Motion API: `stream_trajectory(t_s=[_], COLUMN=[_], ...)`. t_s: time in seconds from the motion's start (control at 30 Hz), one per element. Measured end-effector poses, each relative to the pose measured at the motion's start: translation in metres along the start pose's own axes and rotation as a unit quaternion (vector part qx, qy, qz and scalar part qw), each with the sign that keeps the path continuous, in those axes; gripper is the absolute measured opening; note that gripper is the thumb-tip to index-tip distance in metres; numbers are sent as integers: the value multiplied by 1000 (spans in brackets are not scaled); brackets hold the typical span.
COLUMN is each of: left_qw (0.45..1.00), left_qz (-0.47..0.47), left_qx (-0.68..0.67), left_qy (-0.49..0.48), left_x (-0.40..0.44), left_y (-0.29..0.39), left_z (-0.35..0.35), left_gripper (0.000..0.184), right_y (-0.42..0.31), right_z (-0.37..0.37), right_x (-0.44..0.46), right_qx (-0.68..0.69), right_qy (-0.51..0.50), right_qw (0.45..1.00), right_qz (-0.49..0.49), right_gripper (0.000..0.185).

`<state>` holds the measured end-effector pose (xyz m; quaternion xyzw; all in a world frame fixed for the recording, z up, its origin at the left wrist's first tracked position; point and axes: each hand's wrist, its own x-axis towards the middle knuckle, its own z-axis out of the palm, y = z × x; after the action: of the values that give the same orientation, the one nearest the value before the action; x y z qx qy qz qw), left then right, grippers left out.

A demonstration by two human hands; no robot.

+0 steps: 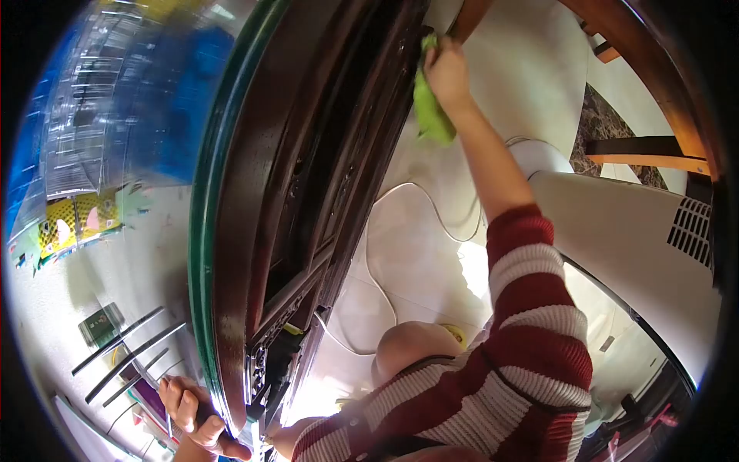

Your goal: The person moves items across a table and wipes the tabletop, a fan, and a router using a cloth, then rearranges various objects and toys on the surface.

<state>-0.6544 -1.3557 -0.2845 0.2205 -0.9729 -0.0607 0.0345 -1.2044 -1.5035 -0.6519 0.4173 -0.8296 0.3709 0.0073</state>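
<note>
My right hand (448,73) is closed on a bright green cloth (433,115), which hangs from my fingers beside the far front edge of a dark wooden cabinet (308,146). My arm reaches well forward in its striped sleeve. At the near end of the cabinet, my left hand (188,412) rests by the corner of the green-edged top (202,269). Its fingers are bent and the thumb is spread apart from them. Close to those fingers stands a device with several black antennas (127,366).
A large white appliance with a vent (616,223) stands to the right. Wooden furniture legs (647,148) are beyond it. A white cable (419,189) loops over the pale floor (419,266). Plastic-wrapped goods (115,100) and a small dark green box (101,325) are at left.
</note>
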Motion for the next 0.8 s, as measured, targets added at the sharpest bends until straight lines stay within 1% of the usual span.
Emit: stream_trajectory(t_s=[0.07,0.1,0.2,0.23,0.27,0.3,0.4,0.43,0.5,0.57,0.63,0.7,0.77,0.8], left_qw=[1000,1000,1000,1000,1000,1000,999,999,999,999,999,999,999,999], left_qz=[-3,-4,3,8,12,18,30,25,22,21,15,10,-4,2], left_qx=[-1,-1,-5,-5,-5,-8,-14,-14,-13,-10,-11,-9,-19,-19], left_qy=[2,4,7,6,3,11,27,29,31,37,41,42,42,48], left_x=[0,1,4,4,4,5,8,9,10,9,7,9,12,12], left_y=[1,1,-1,-2,-3,-4,-5,-6,-6,-6,-4,-1,3,3], left_z=[-1,-1,1,1,1,2,5,5,6,7,4,6,7,8], left_gripper=[75,76,77,77,77,76,76,76,76,75,75,75,75,77], right_y=[0,0,18,13,1,-4,52,56,66,64,57,86,53,25], right_z=[16,24,80,69,46,35,84,82,78,86,92,117,84,57], right_x=[23,37,50,49,45,41,54,60,65,61,49,18,-19,-45], right_qx=[-16,-24,79,48,17,-14,-100,-17,146,172,159,276,211,119], right_qy=[127,191,170,49,-75,-198,-254,-274,-310,-275,-161,-199,-211,-268], right_qw=[988,973,981,991,983,955,957,953,919,915,936,914,928,930], right_qz=[-85,-127,54,112,169,221,97,129,195,240,268,219,224,222], right_gripper=[49,48,47,48,49,50,43,43,43,45,46,49,56,61])
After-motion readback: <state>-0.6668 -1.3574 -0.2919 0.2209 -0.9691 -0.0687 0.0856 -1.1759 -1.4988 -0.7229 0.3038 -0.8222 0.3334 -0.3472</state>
